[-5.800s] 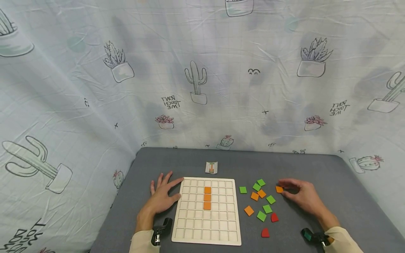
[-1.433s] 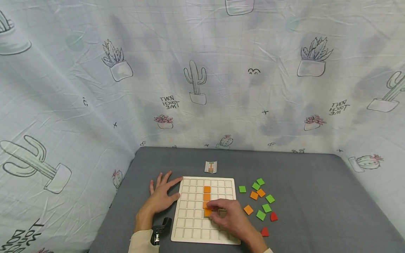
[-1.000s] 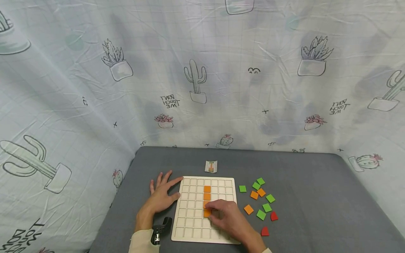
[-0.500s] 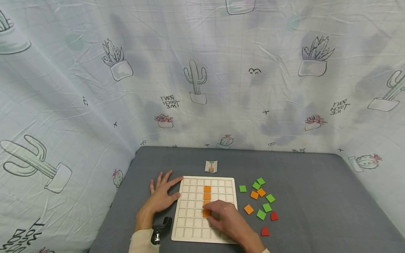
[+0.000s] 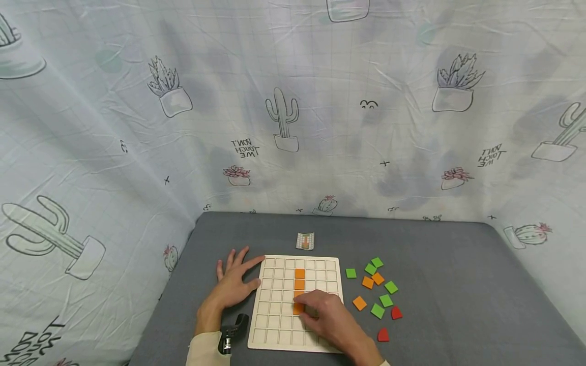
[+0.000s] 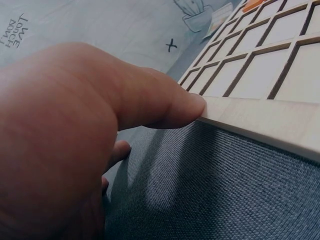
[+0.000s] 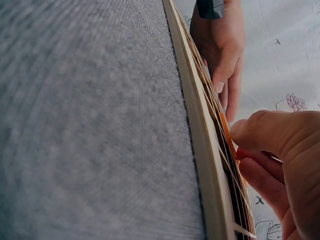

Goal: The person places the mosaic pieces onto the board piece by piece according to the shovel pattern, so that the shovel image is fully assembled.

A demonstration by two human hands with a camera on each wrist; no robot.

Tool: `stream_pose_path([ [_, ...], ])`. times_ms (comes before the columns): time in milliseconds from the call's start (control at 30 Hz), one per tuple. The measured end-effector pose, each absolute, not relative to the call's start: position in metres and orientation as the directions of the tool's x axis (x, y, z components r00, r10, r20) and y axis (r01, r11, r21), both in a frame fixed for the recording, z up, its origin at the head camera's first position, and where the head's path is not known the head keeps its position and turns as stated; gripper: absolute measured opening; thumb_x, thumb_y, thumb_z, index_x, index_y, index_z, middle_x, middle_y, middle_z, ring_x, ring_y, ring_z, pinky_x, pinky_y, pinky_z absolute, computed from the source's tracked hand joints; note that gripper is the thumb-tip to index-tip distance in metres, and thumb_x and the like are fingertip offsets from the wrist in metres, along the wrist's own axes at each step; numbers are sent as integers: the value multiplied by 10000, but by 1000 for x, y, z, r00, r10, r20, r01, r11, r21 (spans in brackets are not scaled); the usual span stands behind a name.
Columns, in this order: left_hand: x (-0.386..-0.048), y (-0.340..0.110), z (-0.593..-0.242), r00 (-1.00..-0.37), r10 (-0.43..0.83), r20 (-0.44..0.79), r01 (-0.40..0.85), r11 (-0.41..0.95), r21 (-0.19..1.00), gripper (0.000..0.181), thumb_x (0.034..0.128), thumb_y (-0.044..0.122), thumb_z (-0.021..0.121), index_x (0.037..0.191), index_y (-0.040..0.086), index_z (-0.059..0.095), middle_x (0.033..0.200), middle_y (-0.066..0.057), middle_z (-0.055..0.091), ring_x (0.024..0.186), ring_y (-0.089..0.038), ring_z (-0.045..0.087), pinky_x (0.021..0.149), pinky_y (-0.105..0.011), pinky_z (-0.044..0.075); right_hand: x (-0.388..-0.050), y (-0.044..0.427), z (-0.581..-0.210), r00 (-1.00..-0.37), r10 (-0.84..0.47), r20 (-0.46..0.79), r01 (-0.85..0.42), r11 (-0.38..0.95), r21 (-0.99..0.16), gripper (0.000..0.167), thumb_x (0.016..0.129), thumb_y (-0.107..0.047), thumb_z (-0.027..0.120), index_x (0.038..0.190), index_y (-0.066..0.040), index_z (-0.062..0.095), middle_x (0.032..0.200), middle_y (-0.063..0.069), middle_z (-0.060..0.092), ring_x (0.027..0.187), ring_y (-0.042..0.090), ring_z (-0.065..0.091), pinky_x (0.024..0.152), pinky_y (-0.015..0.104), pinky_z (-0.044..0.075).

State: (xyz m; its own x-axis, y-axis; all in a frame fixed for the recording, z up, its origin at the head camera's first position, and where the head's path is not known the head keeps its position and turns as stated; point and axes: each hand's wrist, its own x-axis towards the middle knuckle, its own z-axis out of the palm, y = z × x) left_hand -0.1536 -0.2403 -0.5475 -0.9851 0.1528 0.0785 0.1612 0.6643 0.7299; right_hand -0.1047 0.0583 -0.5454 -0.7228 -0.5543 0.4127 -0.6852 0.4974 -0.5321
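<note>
A person's right hand (image 5: 327,310) holds an orange tile (image 5: 298,309) in a narrow pinch between thumb and fingers, at the middle column of a pale gridded board (image 5: 284,322), a little nearer the board's near edge than its far one. The left hand (image 5: 231,290) grips nothing: its fingers spread wide, the index fingertip at the board's far left corner and the thumb against the left edge.

The step in hand appears to be seating the tile in its cell. Doing it well calls for squaring the tile to the ridges first, easing it down by its sides, then pressing lightly on its middle, so that no corner rides up or nudges the three orange tiles (image 5: 299,284) lined up toward the far edge. Gentle pressure from the left hand should guard against the board sliding. Whether the tile lies fully flat cannot be told; fingers cover part of it.

The tile is plain bright orange, thin and apparently square like its neighbours. Off the board's right edge, green tiles (image 5: 377,310), loose orange tiles (image 5: 359,303) and two red pieces (image 5: 383,335) lie scattered on the grey worktop (image 5: 439,284). A small printed card (image 5: 305,241) rests beyond the board's far edge.
</note>
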Motion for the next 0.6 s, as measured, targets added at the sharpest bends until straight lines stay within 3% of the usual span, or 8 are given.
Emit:
stream_pose_path([
  [200,-156,-239,-543,-989,151,6,112,707,699,609,947,140,777,1539,215,656,1784,-254,280,1669,-571,47,1254,-779,-124,-106,61,-548,-726,-536,430,-679,462,-571,327,859,-23,900,1161,-119,822,1111,-32,834,1014,90,784,909,253,638],
  [600,-156,-239,-541,-988,149,-37,82,718,691,621,963,140,770,1563,221,633,1805,-229,246,1685,-542,-2,1262,-763,-144,-108,85,-545,-826,-461,325,-516,386,-764,327,894,-26,879,1212,-81,828,1155,17,843,1015,166,815,897,335,670],
])
